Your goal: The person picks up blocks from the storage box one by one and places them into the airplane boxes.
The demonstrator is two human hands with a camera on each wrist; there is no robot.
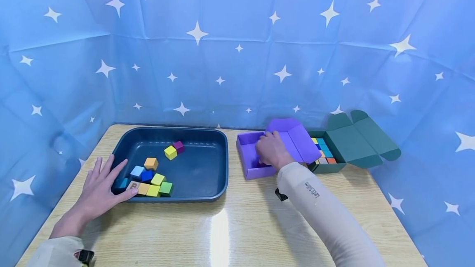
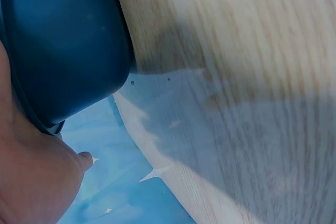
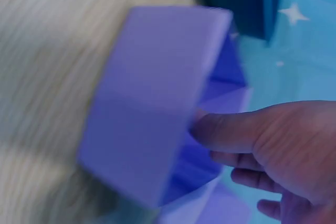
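My left hand (image 1: 97, 190) rests with spread fingers on the left rim of a dark blue tray (image 1: 202, 168). Wooden cubes lie inside: several crowd the near left corner, such as the green cube (image 1: 166, 189) and blue cube (image 1: 146, 176). Farther back, a yellow cube (image 1: 170, 152) touches a dark purple cube (image 1: 179, 147). My right hand (image 1: 273, 150) reaches down into an open purple box (image 1: 243, 145). In the right wrist view its thumb (image 3: 223, 131) is at the box's wall, the fingers bent below; the fingertips are partly hidden, and I cannot tell whether they hold anything.
Right of the purple box stands an open dark green box (image 1: 335, 167) holding rows of coloured cubes. Its lid (image 1: 365, 139) spreads out to the right, and the purple lid (image 1: 297, 141) overlaps that box. A star-patterned blue curtain (image 1: 237, 65) encloses the wooden table (image 1: 178, 234).
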